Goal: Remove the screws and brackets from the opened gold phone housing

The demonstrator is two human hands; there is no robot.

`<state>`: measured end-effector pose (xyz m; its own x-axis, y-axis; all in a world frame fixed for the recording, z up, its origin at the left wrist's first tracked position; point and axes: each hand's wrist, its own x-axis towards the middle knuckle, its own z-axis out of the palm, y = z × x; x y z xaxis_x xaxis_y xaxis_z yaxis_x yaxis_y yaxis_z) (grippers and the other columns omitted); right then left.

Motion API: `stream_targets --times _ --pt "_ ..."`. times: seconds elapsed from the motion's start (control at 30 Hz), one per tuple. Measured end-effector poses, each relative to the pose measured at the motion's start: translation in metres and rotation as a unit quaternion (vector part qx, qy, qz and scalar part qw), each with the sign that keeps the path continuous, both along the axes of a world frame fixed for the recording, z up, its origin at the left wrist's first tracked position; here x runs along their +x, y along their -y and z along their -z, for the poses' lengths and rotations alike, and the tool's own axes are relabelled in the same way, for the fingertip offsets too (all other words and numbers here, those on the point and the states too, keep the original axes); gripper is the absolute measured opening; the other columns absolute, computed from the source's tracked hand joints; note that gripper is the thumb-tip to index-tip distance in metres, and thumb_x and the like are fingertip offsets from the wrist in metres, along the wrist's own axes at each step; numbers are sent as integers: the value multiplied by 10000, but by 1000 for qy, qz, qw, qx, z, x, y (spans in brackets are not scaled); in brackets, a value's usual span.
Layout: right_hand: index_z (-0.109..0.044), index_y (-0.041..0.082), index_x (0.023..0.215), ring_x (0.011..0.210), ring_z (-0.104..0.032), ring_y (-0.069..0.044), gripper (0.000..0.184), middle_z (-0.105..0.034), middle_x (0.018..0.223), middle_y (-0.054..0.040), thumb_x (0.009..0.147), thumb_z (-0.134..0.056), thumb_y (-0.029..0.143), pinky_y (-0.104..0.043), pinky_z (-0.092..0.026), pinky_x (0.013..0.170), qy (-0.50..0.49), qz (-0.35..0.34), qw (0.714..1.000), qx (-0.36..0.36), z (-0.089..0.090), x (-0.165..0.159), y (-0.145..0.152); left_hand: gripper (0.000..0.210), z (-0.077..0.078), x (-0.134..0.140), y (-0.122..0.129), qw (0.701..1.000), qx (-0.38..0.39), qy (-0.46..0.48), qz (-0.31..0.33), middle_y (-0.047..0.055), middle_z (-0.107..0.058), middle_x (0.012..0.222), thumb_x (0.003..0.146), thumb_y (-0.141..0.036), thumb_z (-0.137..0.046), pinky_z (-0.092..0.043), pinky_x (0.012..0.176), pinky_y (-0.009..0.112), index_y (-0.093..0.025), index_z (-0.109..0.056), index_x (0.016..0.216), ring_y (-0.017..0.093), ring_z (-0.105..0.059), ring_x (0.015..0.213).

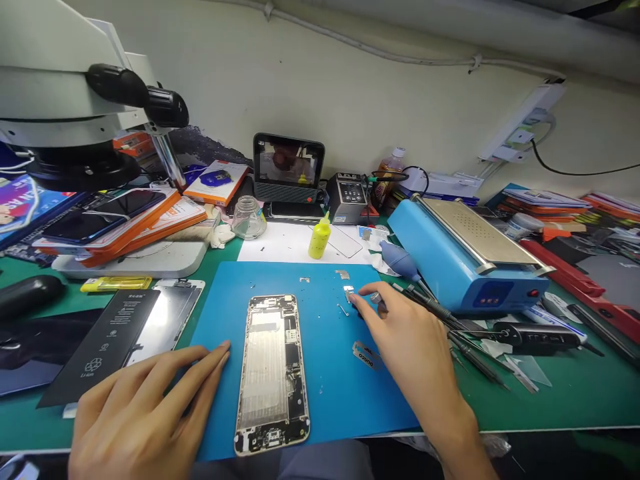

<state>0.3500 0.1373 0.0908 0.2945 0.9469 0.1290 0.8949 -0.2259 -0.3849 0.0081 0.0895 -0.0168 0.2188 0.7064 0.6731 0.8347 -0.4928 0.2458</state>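
Observation:
An opened phone housing (265, 373) lies upright on the blue mat (335, 400), its battery bay bare and its circuit board along the right side. My left hand (150, 407) rests flat to the left of it, fingers stretched out, holding nothing. At the mat's right, my right hand (410, 340) has thumb and forefinger closing on a small silver metal plate (349, 291). A silver cylindrical end (376, 298) shows between its curled fingers; the rest is hidden. Close by lie another metal plate (343, 274), a thin bracket (343, 310) and a label (366, 355).
A black battery (110, 340) lies over a phone screen (167, 320) on the left. A microscope (75, 113) overhangs the far left. Behind the mat stands a yellow bottle (319, 239). Tools and a blue heating plate machine (455, 260) crowd the right.

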Motion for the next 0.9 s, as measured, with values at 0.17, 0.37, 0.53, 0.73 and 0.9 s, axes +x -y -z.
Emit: stream_targets --times 0.17,0.37,0.53,0.73,0.9 --pt "-761 159 1216 894 -720 -190 275 -700 961 -16 1222 -727 432 -399 -663 941 134 30 983 -126 -2 -22 -9 349 -13 13 3 1000 -9 11 -4 41 -864 1016 1161 -563 -639 -653 969 410 -378 -898 1303 290 -832 1120" --pt "-743 153 1292 964 -753 -204 281 -723 1026 -34 1253 -665 421 -417 -681 976 166 30 972 -164 -5 -24 -17 305 -19 15 5 999 9 -26 -37 27 -847 1004 1172 -467 -634 -576 953 436 -359 -871 1331 281 -801 1054" --pt "-747 152 1276 968 -751 -205 293 -722 1022 -37 1253 -666 433 -413 -679 974 151 44 973 -172 -7 -23 -16 292 -18 12 6 995 33 -82 -50 21 -833 1032 1177 -257 -616 -440 927 483 -279 -798 1404 299 -708 1003" --pt "-754 156 1265 1022 -752 -215 265 -735 1073 -48 1248 -672 407 -438 -669 1026 107 62 979 -162 -6 -15 -14 293 -21 14 5 995 23 -86 -39 34 -831 1060 1189 -291 -587 -429 936 496 -270 -781 1408 314 -696 1037" --pt "-753 153 1278 1037 -752 -217 285 -740 1109 -56 1245 -677 426 -438 -668 1029 54 61 987 -139 1 -2 -15 284 -20 15 5 996 20 -80 -44 28 -829 1046 1189 -274 -589 -429 947 496 -278 -784 1394 316 -700 1034"
